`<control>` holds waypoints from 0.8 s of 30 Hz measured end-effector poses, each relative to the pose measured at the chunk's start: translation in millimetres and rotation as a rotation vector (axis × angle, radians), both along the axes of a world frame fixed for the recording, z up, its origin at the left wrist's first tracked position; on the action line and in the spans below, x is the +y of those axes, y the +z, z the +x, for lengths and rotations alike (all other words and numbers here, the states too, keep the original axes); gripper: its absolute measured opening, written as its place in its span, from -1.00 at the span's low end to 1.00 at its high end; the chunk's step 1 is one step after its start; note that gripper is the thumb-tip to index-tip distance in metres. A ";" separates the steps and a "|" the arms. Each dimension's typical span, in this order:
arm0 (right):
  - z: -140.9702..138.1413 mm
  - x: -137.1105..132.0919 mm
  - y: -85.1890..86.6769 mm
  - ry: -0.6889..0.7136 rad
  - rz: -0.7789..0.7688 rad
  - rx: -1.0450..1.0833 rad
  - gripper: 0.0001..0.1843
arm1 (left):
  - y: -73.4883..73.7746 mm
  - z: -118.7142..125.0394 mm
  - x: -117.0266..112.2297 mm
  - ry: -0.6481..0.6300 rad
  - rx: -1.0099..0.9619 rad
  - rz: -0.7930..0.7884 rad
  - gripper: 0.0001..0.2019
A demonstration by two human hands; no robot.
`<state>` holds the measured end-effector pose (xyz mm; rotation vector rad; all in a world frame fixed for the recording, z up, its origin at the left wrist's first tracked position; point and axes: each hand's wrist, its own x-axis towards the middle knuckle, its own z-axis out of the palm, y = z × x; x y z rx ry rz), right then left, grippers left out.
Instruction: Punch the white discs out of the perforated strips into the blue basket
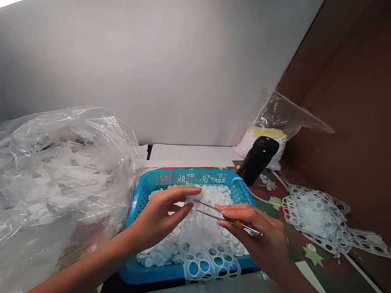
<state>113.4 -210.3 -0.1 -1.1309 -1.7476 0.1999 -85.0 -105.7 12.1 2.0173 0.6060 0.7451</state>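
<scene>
Between thumb and fingers, my left hand (164, 211) pinches the upper end of a translucent perforated sheet (211, 264). The sheet hangs over the front rim of a blue plastic basket (147, 276), and round holes show in its lower part. My right hand (257, 227) is closed on a pair of metal tweezers (212, 215) with an orange band round them. The tweezer tips are apart and point left at the sheet, close to my left fingertips; whether they touch it I cannot tell. Many small white discs (158, 255) lie in the basket.
At left a large clear plastic bag (107, 136) holds white pieces. Perforated scrap sheets (318, 219) are heaped at right. Behind the basket stand a black object (259, 159) and a clear bag with white contents (276, 161). A cardboard wall (368, 120) bounds the right side.
</scene>
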 end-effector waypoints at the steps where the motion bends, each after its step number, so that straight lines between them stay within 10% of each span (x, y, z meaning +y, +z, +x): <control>1: 0.2 0.6 -0.4 0.002 -0.003 -0.003 -0.64 | 0.0 -0.1 -0.2 0.000 0.001 0.001 -0.71; 24: -3.6 2.0 1.6 0.006 -0.067 -0.004 -0.74 | -0.9 -1.7 -1.7 0.001 0.011 0.079 -0.68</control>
